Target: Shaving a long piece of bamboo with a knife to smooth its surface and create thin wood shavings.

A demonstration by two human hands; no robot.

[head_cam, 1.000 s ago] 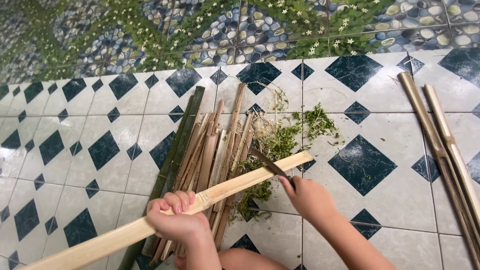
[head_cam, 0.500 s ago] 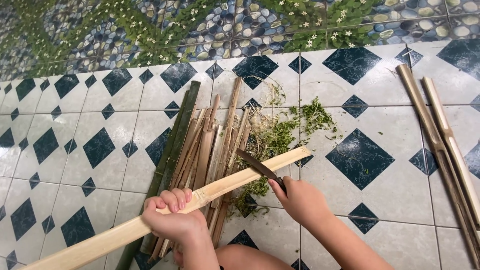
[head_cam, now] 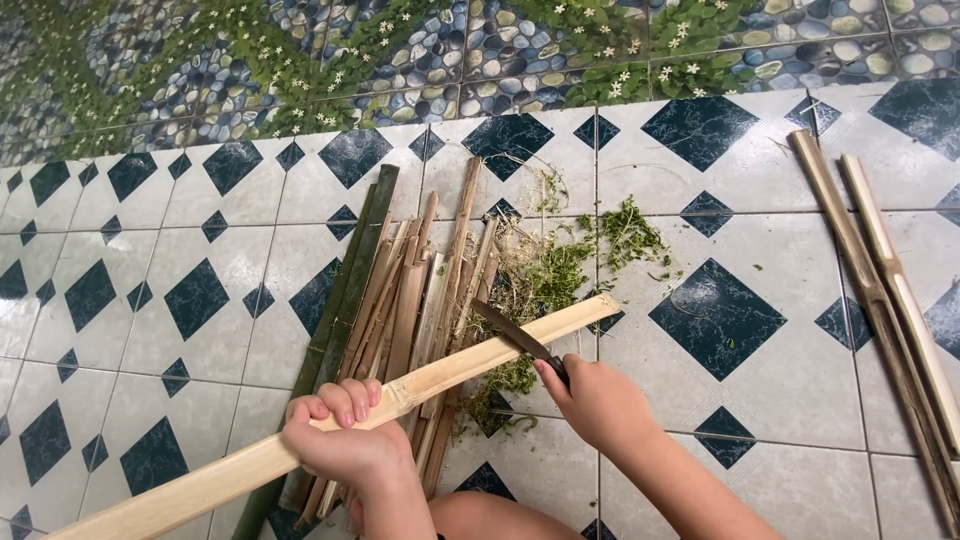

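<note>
At lower centre, the left hand (head_cam: 345, 440) fingers wrap the pale bamboo strip (head_cam: 400, 400) while the right hand (head_cam: 595, 405) fist-grips a dark knife (head_cam: 515, 335) on its edge (best shaved in shallow strokes, blade angled away from the body).

Single head-worn view, steeply down and close, over tiled floor (head_cam: 760, 400) toward mosaic wall (head_cam: 500, 60).
</note>
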